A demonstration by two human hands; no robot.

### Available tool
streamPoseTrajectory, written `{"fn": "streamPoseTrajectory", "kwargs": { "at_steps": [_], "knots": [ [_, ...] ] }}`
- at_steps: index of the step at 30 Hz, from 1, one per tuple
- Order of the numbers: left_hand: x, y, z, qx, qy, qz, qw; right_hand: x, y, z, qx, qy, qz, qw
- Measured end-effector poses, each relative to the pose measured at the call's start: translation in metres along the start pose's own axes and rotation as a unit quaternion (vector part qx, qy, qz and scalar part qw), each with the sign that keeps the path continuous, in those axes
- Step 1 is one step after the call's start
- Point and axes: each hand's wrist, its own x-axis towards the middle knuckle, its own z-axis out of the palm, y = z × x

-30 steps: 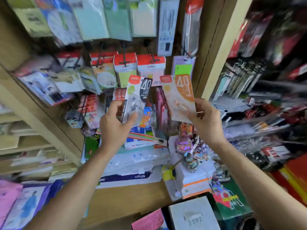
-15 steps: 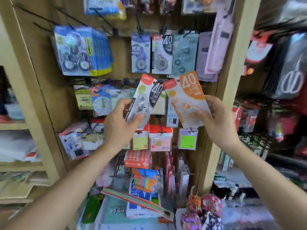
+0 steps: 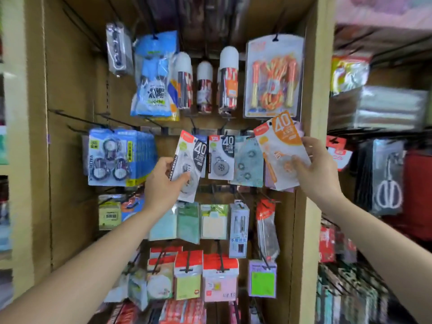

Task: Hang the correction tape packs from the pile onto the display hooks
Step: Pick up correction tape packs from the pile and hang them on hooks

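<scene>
Your left hand (image 3: 161, 183) grips a grey correction tape pack (image 3: 190, 160) by its lower half, with the thumb across the front and the fingers curled behind. The pack is tilted, its top leaning left, and it sits just beside a matching hung pack (image 3: 221, 157) in the middle row. Whether its top edge touches a hook cannot be told.

Your right hand (image 3: 318, 169) clamps an orange correction tape pack (image 3: 280, 150) at its right edge, thumb on the front. This pack also tilts left. It overlaps the goods hanging behind it at the right end of the same row.

Behind both packs, a blue multi-pack (image 3: 117, 157) hangs at the left of that row, with bare hooks (image 3: 77, 118) just above it. Note pads (image 3: 214, 220) hang in the row below. Higher up, white-capped cans (image 3: 228, 80) and a skipping rope pack (image 3: 273, 78) hang against the wooden back panel (image 3: 70, 66).
</scene>
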Motion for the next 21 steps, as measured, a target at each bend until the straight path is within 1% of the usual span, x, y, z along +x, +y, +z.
{"fn": "streamPoseTrajectory", "kwargs": {
  "at_steps": [2, 4, 6, 8, 11, 13, 16, 21],
  "knots": [
    [0.012, -0.005, 0.01, 0.009, -0.021, -0.004, 1.0, 0.015, -0.001, 0.003, -0.015, 0.005, 0.008, 1.0],
    [0.022, -0.012, 0.019, 0.024, -0.058, -0.006, 0.998, 0.025, -0.002, 0.008, -0.04, -0.006, 0.005, 0.999],
    [0.03, -0.024, 0.026, 0.047, -0.086, -0.017, 0.995, 0.031, -0.002, 0.016, -0.056, -0.029, -0.009, 0.998],
    [0.034, -0.039, 0.031, 0.047, -0.083, -0.042, 0.995, 0.033, -0.004, 0.026, -0.067, -0.064, -0.015, 0.996],
    [0.036, -0.051, 0.04, 0.046, -0.066, -0.075, 0.994, 0.032, -0.001, 0.045, -0.043, -0.11, -0.01, 0.993],
    [0.036, -0.051, 0.045, 0.082, -0.084, -0.066, 0.991, 0.033, 0.003, 0.061, -0.036, -0.125, -0.007, 0.991],
    [0.039, -0.054, 0.05, 0.132, -0.095, -0.057, 0.985, 0.037, 0.007, 0.081, -0.003, -0.127, 0.008, 0.992],
    [0.039, -0.061, 0.048, 0.121, -0.077, -0.026, 0.989, 0.043, 0.013, 0.106, 0.073, -0.119, 0.038, 0.989]
  ]
}}
